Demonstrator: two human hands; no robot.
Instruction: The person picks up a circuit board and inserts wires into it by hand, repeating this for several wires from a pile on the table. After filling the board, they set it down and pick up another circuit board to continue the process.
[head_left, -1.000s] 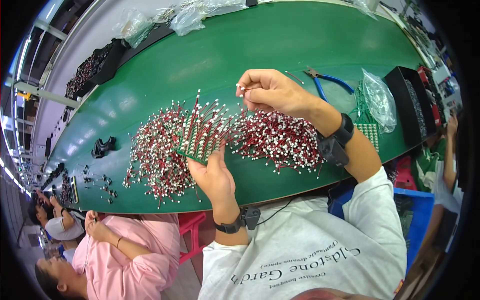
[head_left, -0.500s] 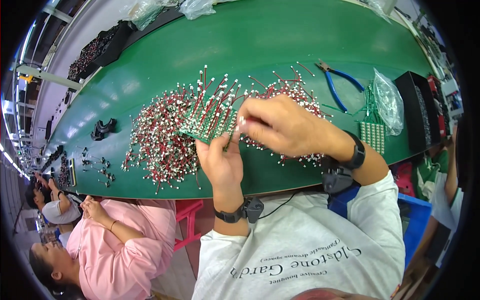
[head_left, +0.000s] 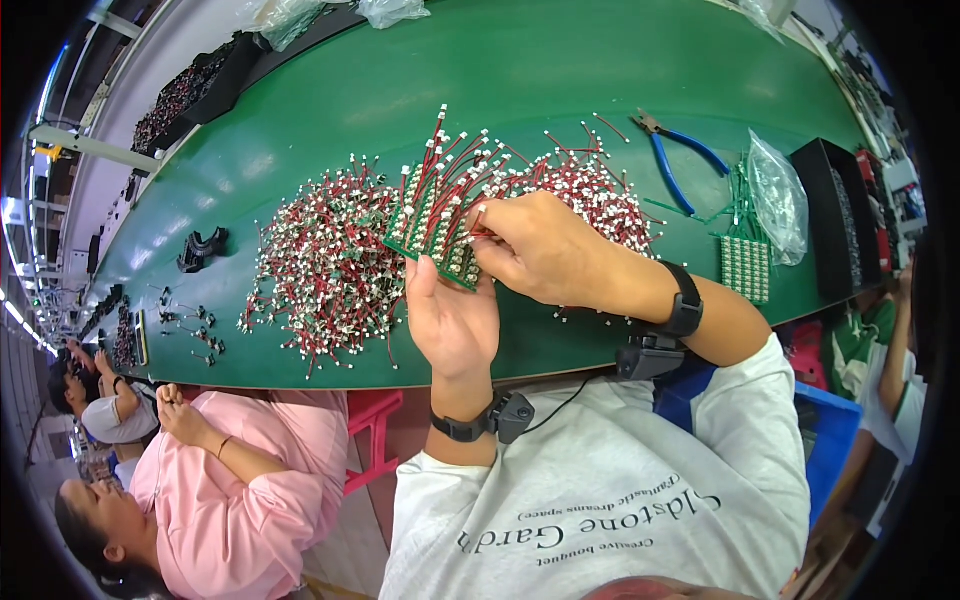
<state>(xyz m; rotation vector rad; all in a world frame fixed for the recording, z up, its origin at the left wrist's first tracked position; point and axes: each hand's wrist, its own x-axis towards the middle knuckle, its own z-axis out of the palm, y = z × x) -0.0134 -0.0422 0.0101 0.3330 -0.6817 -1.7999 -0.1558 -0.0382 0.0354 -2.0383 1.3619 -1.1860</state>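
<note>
A green circuit board panel (head_left: 418, 237) with rows of small white parts is tilted above the table. Red wires with white connectors stand up from much of it. My left hand (head_left: 455, 318) grips its lower edge between thumb and fingers, palm up. At the board's right side, my right hand (head_left: 548, 245) is closed in a pinch on a red wire lead (head_left: 481, 232) by the rows. The fingertips partly hide that lead. Behind and left of the board spreads a heap of wire leads (head_left: 320, 270); a second heap (head_left: 600, 205) lies partly behind my right hand.
Blue-handled cutters (head_left: 672, 160), another board panel (head_left: 745, 270), green strips and a clear plastic bag (head_left: 778, 200) lie at the right, beside a black box (head_left: 835, 220). Black parts (head_left: 203, 250) lie at the left. A person in pink (head_left: 240, 460) sits to the left.
The board has turned and tilted, showing more of its rows. My right hand has stayed at its right side, now pinching a red lead; the left hand has shifted slightly right and down.
</note>
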